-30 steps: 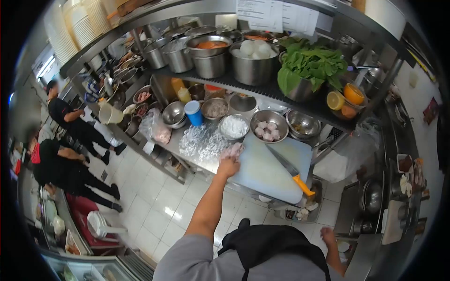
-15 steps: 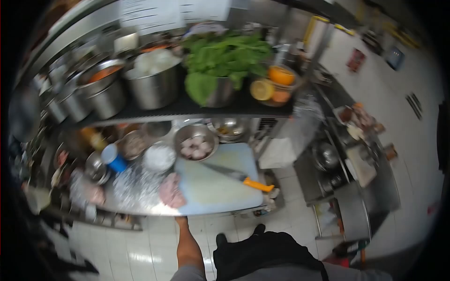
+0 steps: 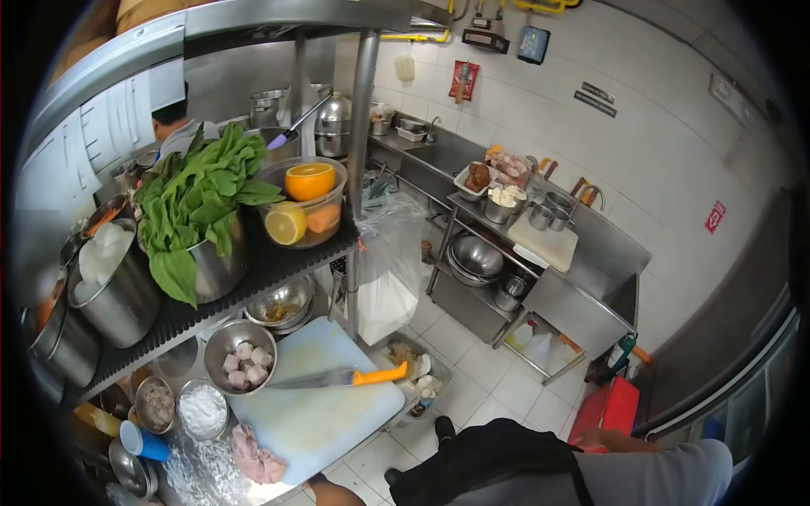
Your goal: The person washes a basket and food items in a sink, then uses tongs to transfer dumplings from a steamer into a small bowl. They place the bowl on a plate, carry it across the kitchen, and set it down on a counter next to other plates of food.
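My left hand (image 3: 318, 481) is low at the front edge of the worktable, its fingers hidden by the edge. By the red box at the right my right hand (image 3: 593, 439) shows only in part, and its fingers cannot be made out. Near the left hand, a lump of ground meat paste (image 3: 256, 456) lies at the corner of the pale cutting board (image 3: 316, 422). A knife (image 3: 337, 379) with an orange handle rests across the board. Behind it stand a steel bowl of pale pink balls (image 3: 245, 364) and a bowl of white powder (image 3: 202, 410).
Above the table runs a black shelf (image 3: 253, 287) with leafy greens (image 3: 198, 207) and a tub of cut citrus (image 3: 305, 202). The red box (image 3: 609, 411) sits on the floor at right. A sink counter (image 3: 582, 329) lines the wall; another person (image 3: 173, 126) is behind the shelf.
The view has swung to the right, bringing the sink counter and red box into fuller sight. My right arm now shows beside the red box. The knife still lies on the board.
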The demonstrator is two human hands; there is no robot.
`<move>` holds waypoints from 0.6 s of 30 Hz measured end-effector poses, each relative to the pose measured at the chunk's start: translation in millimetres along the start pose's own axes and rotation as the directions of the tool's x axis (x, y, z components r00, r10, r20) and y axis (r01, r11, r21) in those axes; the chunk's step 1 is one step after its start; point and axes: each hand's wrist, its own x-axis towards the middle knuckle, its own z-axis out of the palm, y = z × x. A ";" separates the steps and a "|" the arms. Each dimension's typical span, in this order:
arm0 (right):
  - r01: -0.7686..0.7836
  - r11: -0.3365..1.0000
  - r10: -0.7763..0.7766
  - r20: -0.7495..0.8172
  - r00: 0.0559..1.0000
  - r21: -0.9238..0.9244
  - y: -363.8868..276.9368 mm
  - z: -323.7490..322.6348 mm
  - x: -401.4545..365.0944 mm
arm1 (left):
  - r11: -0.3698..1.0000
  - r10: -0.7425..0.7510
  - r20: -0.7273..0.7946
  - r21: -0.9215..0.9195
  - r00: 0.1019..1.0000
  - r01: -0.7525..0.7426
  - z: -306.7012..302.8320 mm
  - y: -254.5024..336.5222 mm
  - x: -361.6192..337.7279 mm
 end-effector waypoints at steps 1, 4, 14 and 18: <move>-0.091 0.995 0.096 0.179 0.979 -0.037 -8.9 3.7 -34.3 | 1.000 0.001 0.005 -0.004 1.000 -0.001 1.9 0.5 2.1; -0.322 0.939 0.279 0.279 0.919 0.123 -3.8 9.0 -71.7 | 1.000 -0.004 0.010 -0.029 1.000 0.004 2.5 2.7 7.8; -0.076 0.985 0.066 0.069 0.995 0.154 1.1 -59.4 4.4 | 0.995 -0.017 0.020 -0.097 1.000 0.019 1.6 -0.1 11.3; 0.124 0.979 -0.092 -0.191 0.977 0.162 -70.5 -102.3 -21.6 | 0.993 -0.017 0.036 -0.115 0.999 0.021 3.9 -0.6 12.4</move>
